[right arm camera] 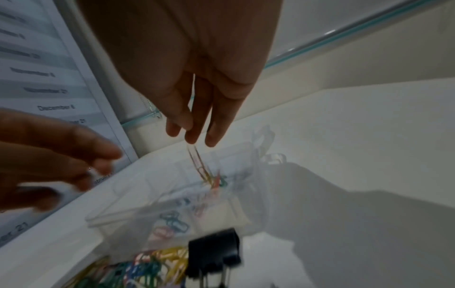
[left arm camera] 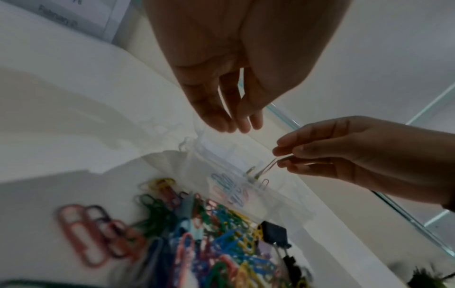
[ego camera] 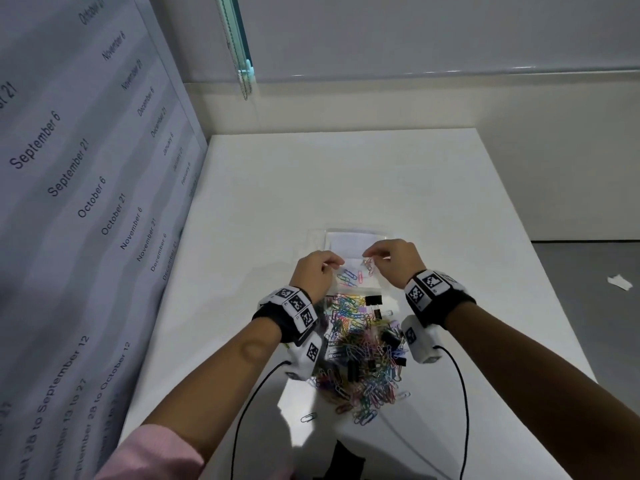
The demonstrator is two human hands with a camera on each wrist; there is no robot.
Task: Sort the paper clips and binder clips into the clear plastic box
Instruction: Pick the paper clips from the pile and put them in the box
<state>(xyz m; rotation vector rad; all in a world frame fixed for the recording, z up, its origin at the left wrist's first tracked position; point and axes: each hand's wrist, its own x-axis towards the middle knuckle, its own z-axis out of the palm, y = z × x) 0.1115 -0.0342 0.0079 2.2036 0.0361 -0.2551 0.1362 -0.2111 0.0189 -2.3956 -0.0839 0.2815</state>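
Note:
A clear plastic box (ego camera: pixel 353 235) lies on the white table, with a few coloured paper clips (ego camera: pixel 348 277) in its near compartment. My right hand (ego camera: pixel 367 255) pinches a small bunch of paper clips (right arm camera: pixel 199 164) that dangles into the box (right arm camera: pixel 229 204). My left hand (ego camera: pixel 335 263) hovers over the box's left side with its fingers (left arm camera: pixel 237 124) hanging loose and nothing in them. The pinched clips (left arm camera: pixel 264 169) hang from the right hand (left arm camera: pixel 283 155). In front of the box sits a big pile of coloured paper clips (ego camera: pixel 360 355), with black binder clips (ego camera: pixel 373 300) in it.
A printed sheet of dates (ego camera: pixel 86 202) covers the wall along the table's left edge. One loose paper clip (ego camera: pixel 308 417) lies near the front. Wrist-camera cables (ego camera: pixel 464 393) trail back over the table. A white paper scrap (ego camera: pixel 620 283) lies on the floor to the right.

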